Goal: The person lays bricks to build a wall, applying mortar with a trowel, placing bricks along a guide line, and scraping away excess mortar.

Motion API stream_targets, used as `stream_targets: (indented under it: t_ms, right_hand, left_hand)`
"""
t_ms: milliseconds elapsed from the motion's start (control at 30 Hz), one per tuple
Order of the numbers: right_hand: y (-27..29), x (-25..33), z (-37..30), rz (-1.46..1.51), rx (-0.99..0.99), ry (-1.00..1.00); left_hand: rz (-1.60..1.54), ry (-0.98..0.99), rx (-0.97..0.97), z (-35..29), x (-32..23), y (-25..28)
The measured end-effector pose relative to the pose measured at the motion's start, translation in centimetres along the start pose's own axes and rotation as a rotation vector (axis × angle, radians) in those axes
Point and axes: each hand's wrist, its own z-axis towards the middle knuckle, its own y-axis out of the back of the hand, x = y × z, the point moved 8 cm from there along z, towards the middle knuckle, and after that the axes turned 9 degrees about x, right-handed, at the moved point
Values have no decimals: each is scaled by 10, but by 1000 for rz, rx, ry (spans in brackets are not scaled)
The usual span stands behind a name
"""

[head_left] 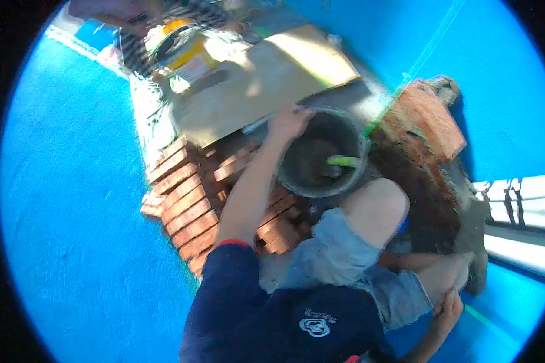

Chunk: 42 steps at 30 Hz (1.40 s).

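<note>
My left hand (289, 124) is closed over the upper left rim of a dark round bucket (312, 192), its fingers curled at the edge. Inside the bucket, against the right wall, rests a tool with a bright green handle (343, 161); its other end is too blurred to make out. Dark material covers the bucket's bottom. My right hand (448, 308) hangs at the lower right, close by my bent leg (439, 278). Its fingers are curled together, and I cannot make out whether anything is in them.
Stacked red bricks (184, 218) stand left of the bucket. Beyond lies a tan board (272, 75), with a yellow container (194, 60) and a person in striped clothing behind it. Reddish blocks (430, 118) stand at right, near white tubes (527, 199). Blue walls (72, 212) flank the area.
</note>
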Motion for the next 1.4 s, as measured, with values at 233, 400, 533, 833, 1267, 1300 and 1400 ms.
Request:
stream_targets:
  t_ms: [233, 400, 533, 833, 1267, 1300, 1400]
  right_hand:
    - [-30, -6, 6, 291, 75, 1]
    - [-15, -32, 42, 372, 72, 107]
    - [-45, -16, 86, 409, 289, 44]
    - [-135, 61, 132, 637, 596, 65]
    - [-218, 73, 172, 526, 776, -10]
    - [-222, 66, 174, 574, 846, -16]
    - [-223, 53, 180, 461, 728, -25]
  left_hand:
    - [-551, -245, -200, -142, -57, 113]
    - [-860, -544, -13, -351, -99, 284]
    - [-882, -534, -204, -506, -99, 327]
    - [-1024, -243, -921, -688, -16, 279]
    - [-895, 680, -1357, -779, 172, 112]
    - [-887, 733, -1353, -780, 187, 103]
    - [-889, 852, -1426, -807, 240, 61]
